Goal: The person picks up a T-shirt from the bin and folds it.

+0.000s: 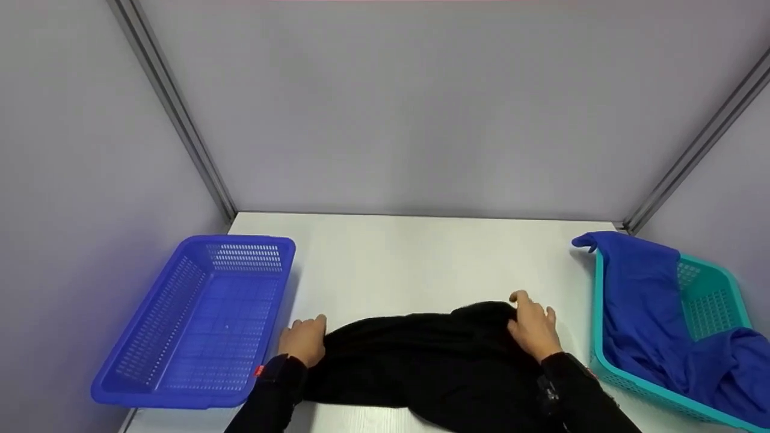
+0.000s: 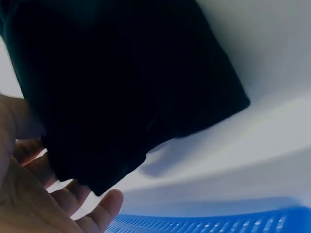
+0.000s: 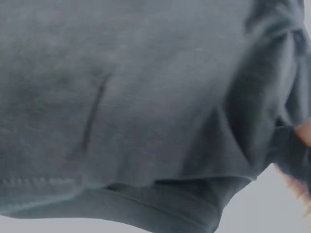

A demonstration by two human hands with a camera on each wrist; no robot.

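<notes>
black garment [image 1: 433, 355] part off-frame, R wrist view blurred

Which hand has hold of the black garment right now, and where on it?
Both. The left hand grips the black garment at its left edge; the right hand holds the bunched fabric at its upper right part, on the table.

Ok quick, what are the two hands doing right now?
Left hand: grips the left edge of the black garment.
Right hand: rests on the garment's right side; whether it grips cannot be told.
</notes>
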